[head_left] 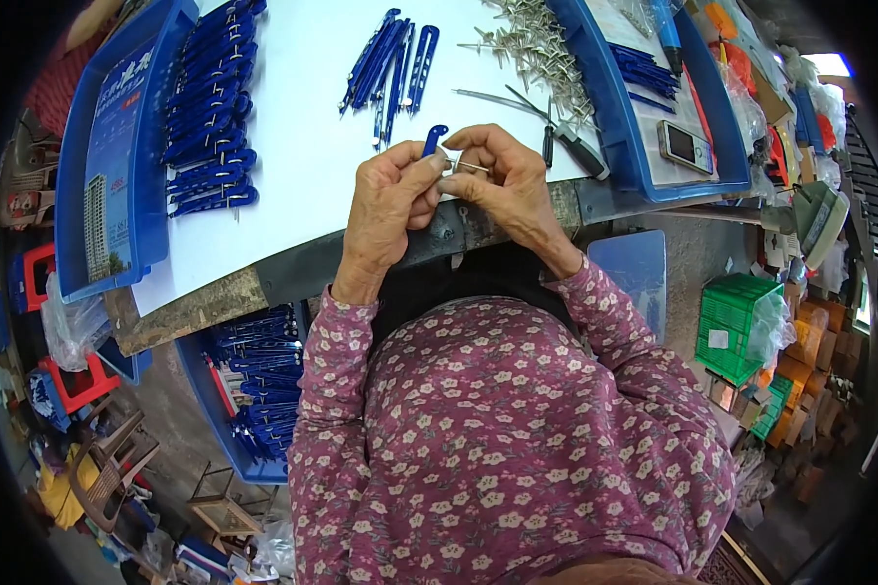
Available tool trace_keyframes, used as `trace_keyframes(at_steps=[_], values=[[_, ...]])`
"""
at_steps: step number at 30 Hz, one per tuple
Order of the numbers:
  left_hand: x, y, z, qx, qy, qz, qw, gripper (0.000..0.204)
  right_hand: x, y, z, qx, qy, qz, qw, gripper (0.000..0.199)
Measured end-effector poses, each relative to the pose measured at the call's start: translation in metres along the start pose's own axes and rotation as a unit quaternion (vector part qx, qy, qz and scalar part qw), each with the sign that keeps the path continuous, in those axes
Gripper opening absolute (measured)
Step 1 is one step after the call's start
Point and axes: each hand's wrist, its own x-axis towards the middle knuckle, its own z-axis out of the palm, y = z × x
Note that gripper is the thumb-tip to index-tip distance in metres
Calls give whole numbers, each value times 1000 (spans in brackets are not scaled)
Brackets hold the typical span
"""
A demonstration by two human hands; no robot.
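Observation:
Near the table's front edge, my left hand (380,200) pinches a blue slotted plastic handle (434,139), whose rounded end sticks up past the fingers. Close beside it, my right hand (512,190) is closed on a small silver metal part (472,167), its thin stem showing between thumb and fingers. The two pieces meet at the fingertips; whether they are joined is hidden. Beyond my hands lies a loose bunch of similar blue handles (385,63). A heap of silver metal parts (537,54) spreads to the far right of it.
Stacked blue pieces (210,112) line the table's left side beside a blue tray (146,156). Dark-handled tools (580,151) lie at right, next to another blue tray (634,166) holding a phone (685,146). Below the table, a blue bin (224,429) holds more blue pieces.

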Motion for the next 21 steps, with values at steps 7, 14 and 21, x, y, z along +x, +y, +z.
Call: trace_keyframes(at_steps=[7,14,21], values=[[1,1,1,-69,-38,-17,997,11,-4,1,12,180,58,31,981,24],[0,3,-1,-161,-73,-23,984,21,-2,-5,-4,138,24,-17,990,19],[5,-6,-11,-289,-119,-62,948,21,-5,-38,-11,102,-10,36,994,18]])
